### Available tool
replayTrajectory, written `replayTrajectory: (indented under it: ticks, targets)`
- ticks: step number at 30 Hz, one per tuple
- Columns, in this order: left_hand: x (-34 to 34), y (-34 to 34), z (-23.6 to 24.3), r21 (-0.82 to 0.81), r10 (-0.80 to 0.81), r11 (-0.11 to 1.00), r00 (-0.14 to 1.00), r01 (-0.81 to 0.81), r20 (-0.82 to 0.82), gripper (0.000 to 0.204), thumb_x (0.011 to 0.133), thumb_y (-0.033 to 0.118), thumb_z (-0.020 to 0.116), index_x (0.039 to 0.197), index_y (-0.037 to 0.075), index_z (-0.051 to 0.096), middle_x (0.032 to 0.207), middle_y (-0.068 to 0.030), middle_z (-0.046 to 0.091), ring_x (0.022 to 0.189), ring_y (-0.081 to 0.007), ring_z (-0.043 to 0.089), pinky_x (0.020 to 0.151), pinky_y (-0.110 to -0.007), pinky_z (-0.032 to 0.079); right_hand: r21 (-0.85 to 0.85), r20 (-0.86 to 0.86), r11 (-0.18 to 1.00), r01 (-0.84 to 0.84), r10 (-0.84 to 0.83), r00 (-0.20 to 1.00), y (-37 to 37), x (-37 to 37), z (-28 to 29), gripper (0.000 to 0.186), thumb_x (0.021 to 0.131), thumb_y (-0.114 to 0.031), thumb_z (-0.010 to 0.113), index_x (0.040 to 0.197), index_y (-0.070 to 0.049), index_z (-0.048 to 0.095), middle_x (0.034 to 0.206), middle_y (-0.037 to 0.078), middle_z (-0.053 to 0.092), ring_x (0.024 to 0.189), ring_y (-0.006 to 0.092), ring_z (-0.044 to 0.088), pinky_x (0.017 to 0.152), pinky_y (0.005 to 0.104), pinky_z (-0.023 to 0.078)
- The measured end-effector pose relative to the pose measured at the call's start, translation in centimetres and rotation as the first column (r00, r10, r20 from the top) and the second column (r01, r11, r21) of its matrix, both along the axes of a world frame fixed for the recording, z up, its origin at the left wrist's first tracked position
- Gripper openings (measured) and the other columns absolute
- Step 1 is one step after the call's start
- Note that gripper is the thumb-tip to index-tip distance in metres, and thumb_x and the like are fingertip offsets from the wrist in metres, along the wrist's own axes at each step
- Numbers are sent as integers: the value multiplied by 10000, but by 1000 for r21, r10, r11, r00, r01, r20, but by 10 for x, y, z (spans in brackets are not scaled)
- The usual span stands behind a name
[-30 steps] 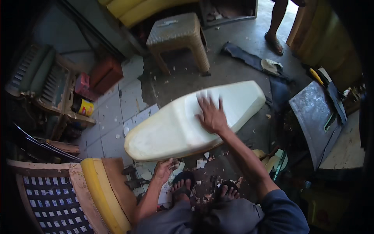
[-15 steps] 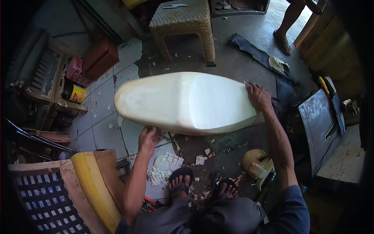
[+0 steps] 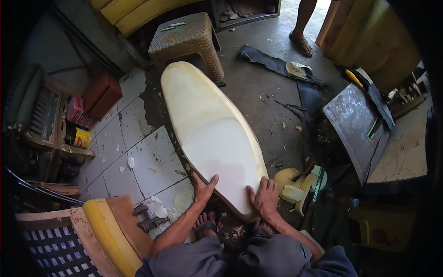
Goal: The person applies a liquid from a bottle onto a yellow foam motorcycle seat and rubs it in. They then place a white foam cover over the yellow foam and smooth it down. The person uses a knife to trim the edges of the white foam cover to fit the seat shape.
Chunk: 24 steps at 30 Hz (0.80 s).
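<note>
A long cream-coloured foam motorcycle seat [image 3: 217, 134] lies slantwise in front of me, its rounded end far and to the left. Its broad near part is paler and looks smooth. My left hand [image 3: 201, 188] grips the left edge, thumb on top and fingers partly hidden along the side. On the opposite edge, close to the near tip, my right hand [image 3: 265, 198] is curled over the foam. The seat's underside cannot be seen.
A woven-pattern stool [image 3: 184, 39] stands beyond the seat. Foam offcuts [image 3: 295, 189] lie at my right, near a metal sheet [image 3: 357, 134]. A yellow padded frame [image 3: 108, 235] is at the lower left. Another person's foot [image 3: 301, 45] shows at the far right.
The foam seat has turned from lying crosswise to pointing away from me, its rounded end swinging far. My left hand has taken hold of its edge; my right has come nearer.
</note>
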<state>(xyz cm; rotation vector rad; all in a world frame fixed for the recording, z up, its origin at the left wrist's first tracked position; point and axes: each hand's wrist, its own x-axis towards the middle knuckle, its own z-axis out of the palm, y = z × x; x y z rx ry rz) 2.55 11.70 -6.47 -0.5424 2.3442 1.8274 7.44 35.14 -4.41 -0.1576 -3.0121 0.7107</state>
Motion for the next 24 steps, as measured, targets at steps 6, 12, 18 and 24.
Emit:
replayTrajectory:
  ticks: [6,12,18,24]
  targets:
    - [-8,-15,-31,-26,-102,995,987,99,-122,938,857,355,812,1506,-24,250,1406,-225,454,1310,-327,465,1122,-444,381,-60,241,994,-95,107,965,0,7,34,625,908,-524,702,1053,65,551,1037,247,543,976,425,580,809,510,504]
    - [-55,-50,-27,-176,-388,919,892,354,-231,909,880,259,750,1569,-25,230,1503,-281,420,1366,-434,454,1152,-455,366,-240,440,965,-106,206,874,-31,9,59,743,936,-593,653,1088,122,523,1044,328,574,902,522,664,811,553,568]
    - [-117,26,53,-659,-622,510,766,553,161,754,947,330,642,1583,56,343,1652,-273,245,1514,-487,242,1194,-652,219,-629,344,772,-97,388,855,-59,-14,22,673,955,-546,655,1199,63,504,1135,324,614,1045,443,647,911,499,519]
    - [-70,-7,49,-917,-607,174,773,358,186,674,1033,521,429,1609,177,359,1677,-222,229,1554,-444,164,1237,-659,52,-550,312,834,-35,244,918,13,53,17,509,926,-295,718,1327,-18,572,1204,273,615,1136,435,617,971,483,514]
